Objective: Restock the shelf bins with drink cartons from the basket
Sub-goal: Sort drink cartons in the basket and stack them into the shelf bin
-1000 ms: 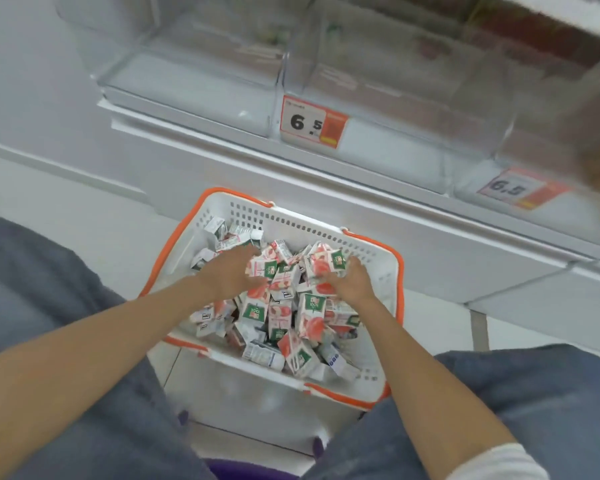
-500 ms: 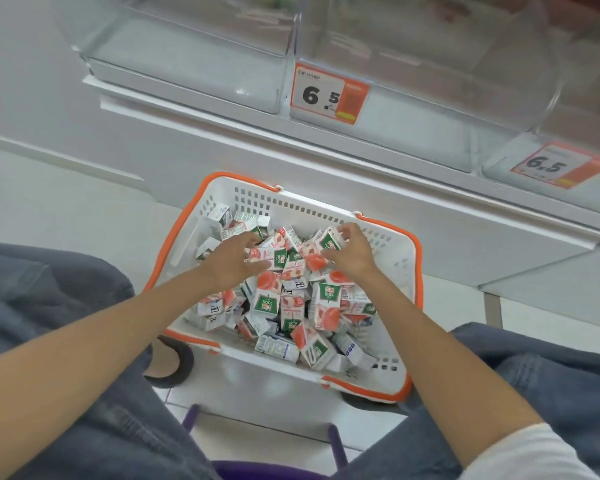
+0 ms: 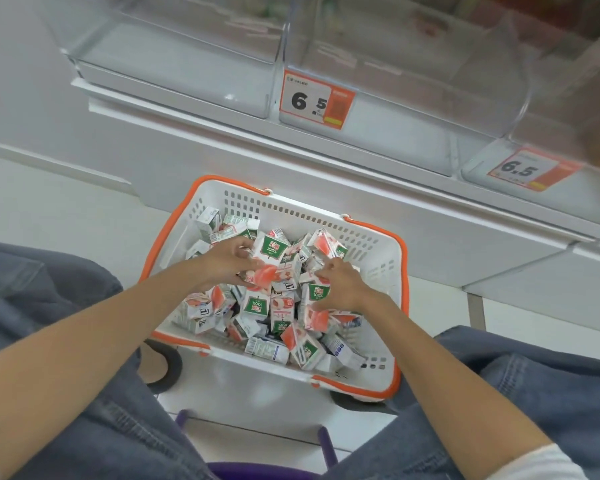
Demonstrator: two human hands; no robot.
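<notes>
Now grips one drink carton [image 3: 269, 259] in the left hand [image 3: 227, 263], raised off the heap instead of merely rummaging. Spreads the right hand [image 3: 340, 285] lower over the cartons; cannot tell whether gripping. Suggests a first pick under way. Leaves the rest heaped in the basket [image 3: 404, 306] on the pale floor [image 3: 49, 202], beneath clear shelf bins [image 3: 174, 60] with price tags [image 3: 316, 102].

A price tag [image 3: 316, 102] on the far middle bin [image 3: 395, 60] reads 6.5. The right tag [image 3: 530, 169] reads 6.5 too. Basket [image 3: 381, 268] cartons [image 3: 270, 249] show 100% on green labels.
</notes>
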